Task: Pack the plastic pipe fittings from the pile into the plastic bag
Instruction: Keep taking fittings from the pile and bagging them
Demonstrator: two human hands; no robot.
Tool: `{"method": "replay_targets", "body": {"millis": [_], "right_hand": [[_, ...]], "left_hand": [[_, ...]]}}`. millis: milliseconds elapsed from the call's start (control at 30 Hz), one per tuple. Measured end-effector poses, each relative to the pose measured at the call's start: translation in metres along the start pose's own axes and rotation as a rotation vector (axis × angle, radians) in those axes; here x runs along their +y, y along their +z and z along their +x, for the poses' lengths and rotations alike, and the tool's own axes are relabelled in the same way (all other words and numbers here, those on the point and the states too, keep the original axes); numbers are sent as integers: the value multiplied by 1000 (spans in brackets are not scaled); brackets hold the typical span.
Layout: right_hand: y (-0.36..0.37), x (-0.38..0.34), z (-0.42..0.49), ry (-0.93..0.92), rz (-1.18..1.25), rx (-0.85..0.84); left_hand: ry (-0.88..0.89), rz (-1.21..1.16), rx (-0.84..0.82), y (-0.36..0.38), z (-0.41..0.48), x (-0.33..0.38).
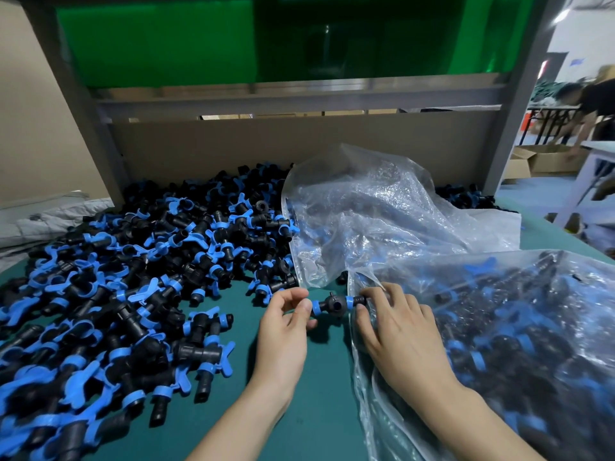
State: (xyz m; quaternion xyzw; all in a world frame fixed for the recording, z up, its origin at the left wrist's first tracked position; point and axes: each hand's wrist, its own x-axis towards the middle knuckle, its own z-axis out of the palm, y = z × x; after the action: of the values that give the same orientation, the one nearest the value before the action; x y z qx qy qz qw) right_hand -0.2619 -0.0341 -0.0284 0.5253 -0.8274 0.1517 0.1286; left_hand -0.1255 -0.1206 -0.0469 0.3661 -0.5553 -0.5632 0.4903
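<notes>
Left of the bag (519,331), the pile (133,277) is waiting. At the bag's mouth I'm seeing the left hand (286,331) pinching a fitting (336,304), the right hand (402,334) gripping its other end; I'm expecting that slack mouth to snag it.

No text, label, brand or number can be read. The pipe fittings (133,277) and the plastic bag (519,304) show no legible print. A small blue sign (576,61) on the white wall at about two o'clock is too blurred to read.
</notes>
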Motion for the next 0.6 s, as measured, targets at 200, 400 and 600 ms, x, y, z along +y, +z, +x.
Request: {"method": "replay_targets", "body": {"millis": [200,400,600], "right_hand": [[3,0,0,-10,4,26],[1,-1,-1,-12,-25,25],[1,-3,-1,-40,-39,113]], "left_hand": [[-6,8,2,-1,0,1],[-19,-33,5,-1,0,2],[-42,-112,9,-1,1,2]]}}
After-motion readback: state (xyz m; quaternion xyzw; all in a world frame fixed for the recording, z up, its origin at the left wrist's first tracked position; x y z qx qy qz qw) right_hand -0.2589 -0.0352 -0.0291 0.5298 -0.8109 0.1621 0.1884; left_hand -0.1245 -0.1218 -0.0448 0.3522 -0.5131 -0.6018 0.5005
